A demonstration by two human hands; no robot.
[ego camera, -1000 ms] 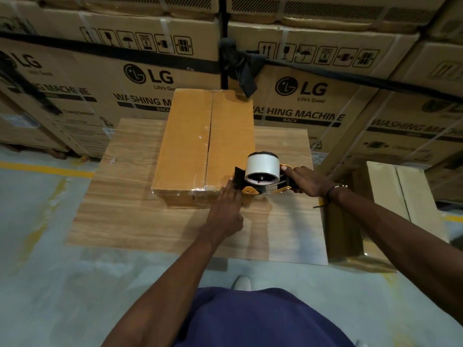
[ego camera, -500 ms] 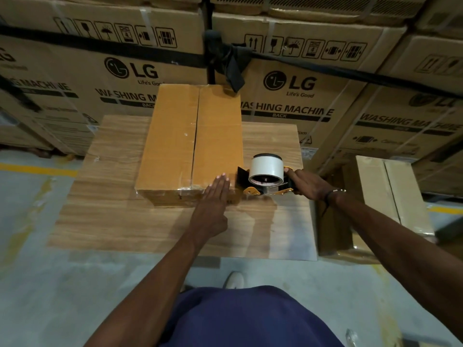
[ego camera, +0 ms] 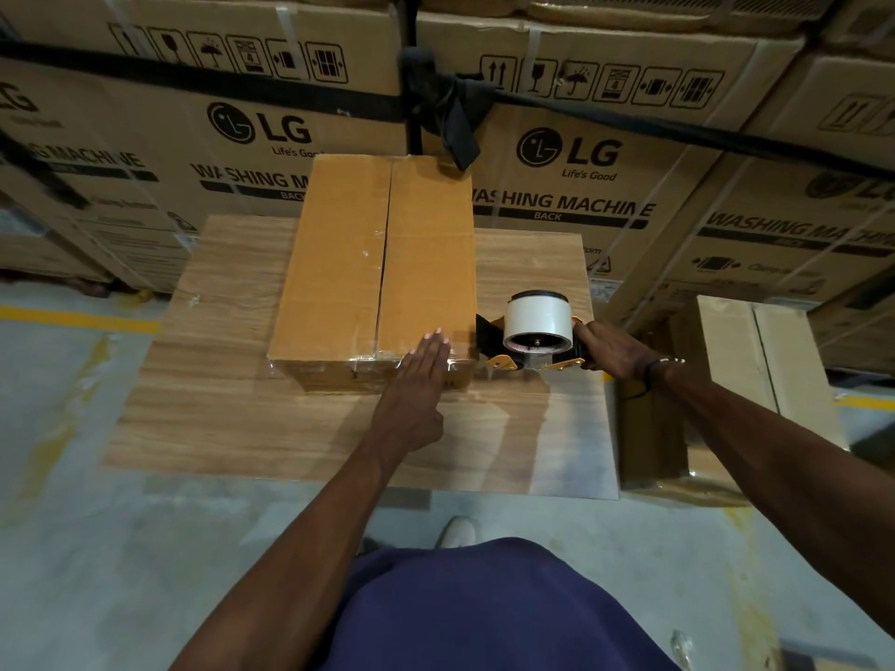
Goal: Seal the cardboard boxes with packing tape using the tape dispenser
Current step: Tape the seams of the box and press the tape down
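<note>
A long brown cardboard box (ego camera: 348, 263) lies on a wooden table (ego camera: 232, 418), its two top flaps meeting in a lengthwise seam. Clear tape runs along its near top edge. My left hand (ego camera: 416, 389) lies flat with straight fingers, pressing the tape at the box's near right corner. My right hand (ego camera: 612, 351) grips the handle of the tape dispenser (ego camera: 532, 331), black and yellow with a white tape roll, which sits just right of that corner, its front end against the box.
Stacked large washing-machine cartons (ego camera: 581, 152), bound by a black strap, form a wall behind the table. Another cardboard box (ego camera: 741, 370) stands on the floor at the right. Grey concrete floor with yellow lines surrounds the table; my shoe (ego camera: 457, 532) is below it.
My left hand has slid from the box's near face up onto its top edge, fingers straightening flat. The dispenser stays beside the corner in my right hand.
</note>
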